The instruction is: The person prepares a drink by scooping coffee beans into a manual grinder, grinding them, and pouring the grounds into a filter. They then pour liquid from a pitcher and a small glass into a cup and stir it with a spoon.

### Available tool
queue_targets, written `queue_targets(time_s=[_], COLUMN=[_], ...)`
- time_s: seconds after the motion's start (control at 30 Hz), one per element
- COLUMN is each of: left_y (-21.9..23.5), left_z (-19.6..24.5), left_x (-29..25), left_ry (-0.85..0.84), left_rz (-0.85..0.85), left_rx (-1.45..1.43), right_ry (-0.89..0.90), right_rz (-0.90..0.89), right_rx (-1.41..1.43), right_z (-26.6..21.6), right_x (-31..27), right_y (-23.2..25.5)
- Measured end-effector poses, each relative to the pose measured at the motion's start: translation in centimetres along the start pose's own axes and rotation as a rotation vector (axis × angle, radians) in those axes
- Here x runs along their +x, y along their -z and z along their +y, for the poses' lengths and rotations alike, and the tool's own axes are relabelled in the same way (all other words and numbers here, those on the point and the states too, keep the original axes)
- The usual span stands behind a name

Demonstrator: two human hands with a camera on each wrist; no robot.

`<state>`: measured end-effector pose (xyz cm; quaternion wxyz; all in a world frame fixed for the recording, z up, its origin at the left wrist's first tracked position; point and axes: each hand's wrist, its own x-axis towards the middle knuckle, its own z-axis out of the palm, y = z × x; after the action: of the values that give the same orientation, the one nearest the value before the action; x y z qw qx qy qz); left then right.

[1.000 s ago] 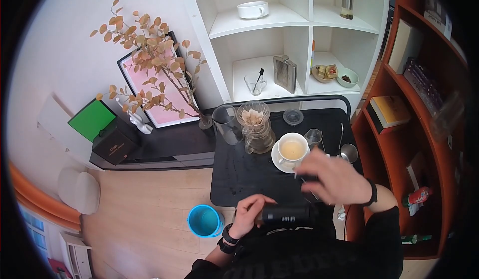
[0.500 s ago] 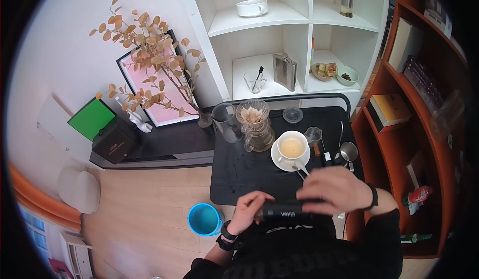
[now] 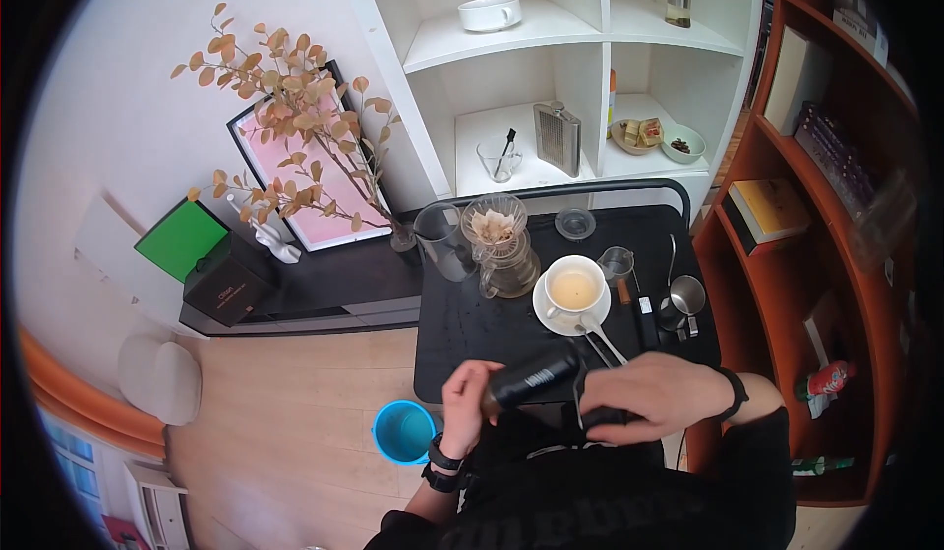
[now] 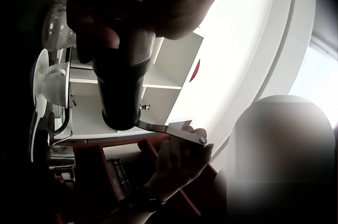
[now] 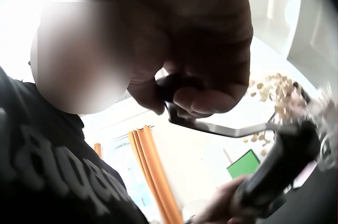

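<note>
A black cylindrical grinder (image 3: 536, 377) with a crank arm is held tilted over the near edge of the black table. The left hand (image 3: 466, 403) grips its lower end, and in the left wrist view that hand (image 4: 148, 2) wraps round the clear part beside the black body (image 4: 121, 92). The right hand (image 3: 654, 398) holds the crank's dark knob; in the right wrist view its fingers curl round the knob (image 5: 177, 84), with the metal crank arm (image 5: 211, 128) running to the grinder (image 5: 282, 166). The grinder's inside is hidden.
On the black table (image 3: 472, 339) stand a cup of light liquid (image 3: 575, 287) on a saucer, a glass dripper (image 3: 495, 228) on a server, a small glass jug (image 3: 617, 263) and a metal pitcher (image 3: 686, 296). A blue bucket (image 3: 404, 434) stands on the floor.
The grinder has gone from nearly level to tilted, its crank end rising. The right hand has swung round with the crank and now sits lower, beside the grinder's right end.
</note>
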<state>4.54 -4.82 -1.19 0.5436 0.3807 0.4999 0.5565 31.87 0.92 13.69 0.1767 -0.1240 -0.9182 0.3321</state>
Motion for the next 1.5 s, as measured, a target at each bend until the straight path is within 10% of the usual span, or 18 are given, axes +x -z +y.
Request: queue_targets(time_s=[0.1,0.2,0.3,0.43,0.5,0.63,0.7,0.87,0.97,1.07,1.17,1.23,1.4,1.5], left_y=[-0.1,-1.1,-0.8,-0.2,-0.7,-0.6,-0.6,0.2,-0.3,-1.2,-0.6,-0.1,0.5,0.1], left_z=[-0.5,1.5,3.3,1.8,1.2,1.3,1.3,2.7,2.4,1.5,1.7,1.3,2.7,3.1], left_x=[-0.6,-1.4,-1.5,-0.2,0.1,-0.5,-0.8,-1.1,-1.0,-0.5,-0.4,-0.5,-0.4,0.1], left_ry=[0.157,0.166,0.135,-0.051,-0.064,0.103,0.095,0.144,0.059,-0.034,0.089,0.041,0.047,-0.014], left_rz=[-0.31,-0.38,-0.214,0.039,0.079,-0.378,-0.52,-0.265,0.049,-0.029,-0.334,-0.49,-0.199,0.085], left_rx=[0.043,-0.236,-0.501,-0.361,-0.036,0.119,-0.05,-0.526,-0.509,-0.072,0.085,-0.004,-0.479,-0.384], right_ry=[-0.001,-0.401,-0.616,-0.411,-0.158,0.106,-0.163,-0.479,-0.15,0.095,0.132,-0.258,-0.5,-0.135], right_rz=[0.341,0.465,0.12,-0.435,-0.368,0.357,0.495,0.115,-0.128,-0.041,0.41,0.508,0.073,-0.19], right_rx=[-0.159,-0.138,-0.316,-0.1,0.047,-0.285,-0.238,-0.53,-0.184,-0.08,-0.227,-0.199,-0.513,-0.144], right_z=[2.0,3.4,3.0,0.8,-0.4,0.3,1.6,1.8,-0.3,-1.1,0.2,1.1,2.0,-0.5], right_x=[0.6,0.6,-0.8,-1.3,-1.3,-0.6,-0.8,-1.3,-1.7,-1.1,0.0,-0.4,-1.1,-1.0], right_y=[0.4,0.7,0.7,0.4,0.2,0.9,0.6,0.2,0.1,-0.4,0.4,0.4,-0.4,-1.1])
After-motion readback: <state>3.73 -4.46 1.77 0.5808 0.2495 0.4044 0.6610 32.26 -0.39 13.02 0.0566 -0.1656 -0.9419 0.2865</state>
